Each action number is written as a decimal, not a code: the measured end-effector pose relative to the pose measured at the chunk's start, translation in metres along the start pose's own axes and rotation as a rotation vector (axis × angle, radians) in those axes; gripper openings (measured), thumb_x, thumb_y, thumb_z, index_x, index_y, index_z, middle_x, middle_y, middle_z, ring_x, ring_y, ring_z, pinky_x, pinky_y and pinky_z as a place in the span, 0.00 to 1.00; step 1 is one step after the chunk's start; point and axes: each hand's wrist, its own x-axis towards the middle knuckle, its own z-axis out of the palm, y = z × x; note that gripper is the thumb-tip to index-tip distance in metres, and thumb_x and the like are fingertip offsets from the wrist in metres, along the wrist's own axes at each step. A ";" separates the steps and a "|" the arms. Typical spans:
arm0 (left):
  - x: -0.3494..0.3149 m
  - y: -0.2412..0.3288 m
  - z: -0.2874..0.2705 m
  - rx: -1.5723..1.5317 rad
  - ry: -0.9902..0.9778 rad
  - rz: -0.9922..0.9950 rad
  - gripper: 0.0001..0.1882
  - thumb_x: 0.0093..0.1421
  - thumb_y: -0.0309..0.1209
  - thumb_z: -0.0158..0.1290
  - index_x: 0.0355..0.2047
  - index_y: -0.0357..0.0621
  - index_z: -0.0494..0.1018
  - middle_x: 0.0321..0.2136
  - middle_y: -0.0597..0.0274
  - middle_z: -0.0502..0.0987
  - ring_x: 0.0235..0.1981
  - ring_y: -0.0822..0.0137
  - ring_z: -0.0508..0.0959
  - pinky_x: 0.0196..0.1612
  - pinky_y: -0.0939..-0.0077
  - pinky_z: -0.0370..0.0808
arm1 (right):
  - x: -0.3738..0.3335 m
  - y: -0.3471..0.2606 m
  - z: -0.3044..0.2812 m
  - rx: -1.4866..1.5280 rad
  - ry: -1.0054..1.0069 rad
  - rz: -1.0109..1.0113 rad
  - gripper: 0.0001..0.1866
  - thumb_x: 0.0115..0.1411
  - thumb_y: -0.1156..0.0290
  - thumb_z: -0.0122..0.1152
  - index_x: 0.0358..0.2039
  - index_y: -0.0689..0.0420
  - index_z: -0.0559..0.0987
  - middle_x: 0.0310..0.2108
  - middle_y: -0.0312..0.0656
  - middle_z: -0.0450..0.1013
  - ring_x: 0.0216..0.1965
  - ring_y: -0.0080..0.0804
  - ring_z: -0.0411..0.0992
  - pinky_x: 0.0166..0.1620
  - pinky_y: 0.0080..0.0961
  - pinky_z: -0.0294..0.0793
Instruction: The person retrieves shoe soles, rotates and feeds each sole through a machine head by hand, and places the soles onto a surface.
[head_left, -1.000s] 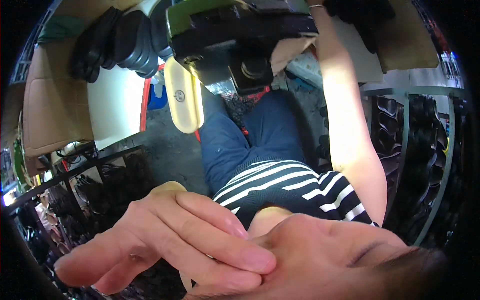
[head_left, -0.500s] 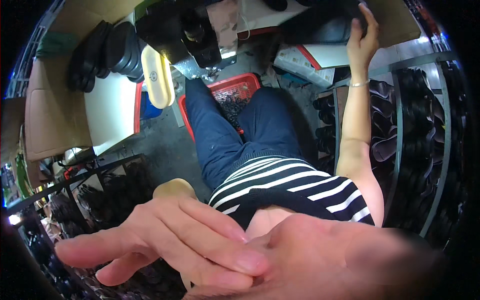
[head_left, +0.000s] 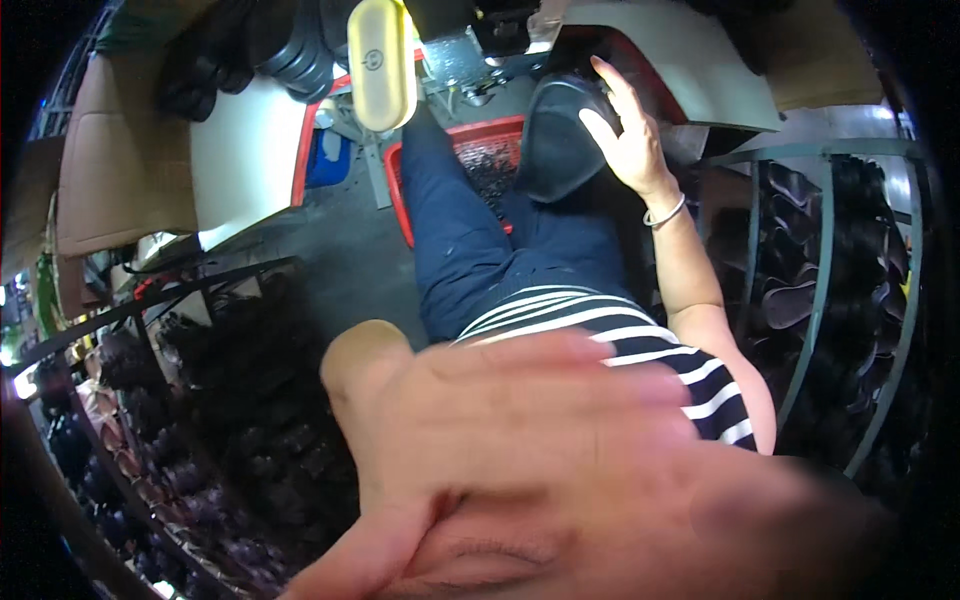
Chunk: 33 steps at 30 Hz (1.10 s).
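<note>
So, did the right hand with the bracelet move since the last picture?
Yes. The right hand has moved left and nearer the person's body, closer to the red basket on the floor.

A single black shoe sole, smooth and dull, with a broad rounded end and a slim raised rim, stands tilted above the right thigh, its rounded end toward the lap. It overlaps the red basket's right side in view. The right hand is at its right edge, thumb overlapping it; the grip is unclear.
</note>
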 end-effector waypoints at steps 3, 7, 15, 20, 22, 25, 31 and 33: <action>-0.027 0.000 -0.027 0.111 0.258 -0.106 0.28 0.59 0.45 0.42 0.54 0.40 0.54 0.11 0.64 0.60 0.14 0.68 0.61 0.18 0.74 0.69 | -0.004 -0.004 0.005 0.080 -0.045 0.026 0.29 0.52 0.74 0.58 0.54 0.57 0.61 0.53 0.43 0.62 0.51 0.37 0.64 0.50 0.28 0.66; -0.106 -0.018 -0.062 0.713 0.740 -0.570 0.16 0.54 0.32 0.49 0.39 0.34 0.65 0.28 0.59 0.68 0.23 0.74 0.68 0.24 0.83 0.69 | 0.002 -0.022 0.008 0.215 -0.164 0.152 0.20 0.50 0.72 0.61 0.44 0.60 0.69 0.42 0.45 0.70 0.40 0.29 0.70 0.42 0.22 0.69; -0.120 -0.116 -0.095 0.570 0.449 -1.024 0.17 0.48 0.31 0.57 0.37 0.35 0.69 0.29 0.57 0.72 0.31 0.70 0.69 0.37 0.77 0.67 | -0.015 -0.009 0.038 0.508 -0.249 0.311 0.17 0.46 0.73 0.65 0.36 0.64 0.73 0.37 0.41 0.70 0.38 0.25 0.69 0.41 0.21 0.69; -0.091 -0.133 -0.096 0.477 0.585 -0.945 0.14 0.48 0.30 0.57 0.32 0.33 0.70 0.26 0.60 0.72 0.28 0.70 0.70 0.34 0.78 0.67 | -0.087 0.027 0.073 0.706 -0.459 0.723 0.23 0.44 0.69 0.67 0.40 0.63 0.72 0.39 0.44 0.71 0.42 0.29 0.67 0.48 0.24 0.65; -0.087 -0.139 -0.091 0.433 0.714 -0.927 0.14 0.48 0.30 0.58 0.31 0.34 0.69 0.26 0.59 0.72 0.28 0.70 0.70 0.34 0.78 0.67 | -0.112 0.037 0.084 0.684 -0.549 0.794 0.22 0.44 0.66 0.66 0.39 0.62 0.73 0.40 0.45 0.72 0.41 0.30 0.68 0.47 0.25 0.66; -0.090 -0.140 -0.098 0.661 0.621 -0.964 0.16 0.49 0.32 0.57 0.34 0.34 0.68 0.28 0.60 0.72 0.29 0.71 0.69 0.34 0.77 0.66 | -0.130 0.047 0.079 0.655 -0.575 0.817 0.19 0.46 0.65 0.65 0.38 0.61 0.74 0.36 0.42 0.73 0.37 0.30 0.69 0.45 0.24 0.66; -0.105 -0.126 -0.109 1.090 0.398 -0.825 0.16 0.52 0.35 0.55 0.35 0.35 0.70 0.24 0.61 0.72 0.24 0.73 0.68 0.29 0.80 0.66 | -0.122 0.076 0.014 0.573 -0.554 0.883 0.21 0.45 0.69 0.65 0.39 0.63 0.72 0.35 0.39 0.72 0.36 0.24 0.68 0.43 0.22 0.66; -0.112 -0.122 -0.115 1.066 0.418 -0.830 0.16 0.52 0.35 0.55 0.34 0.35 0.70 0.24 0.61 0.72 0.24 0.73 0.68 0.29 0.80 0.66 | -0.115 0.091 -0.007 0.508 -0.369 0.897 0.24 0.44 0.70 0.65 0.42 0.64 0.69 0.34 0.38 0.70 0.35 0.23 0.68 0.41 0.19 0.67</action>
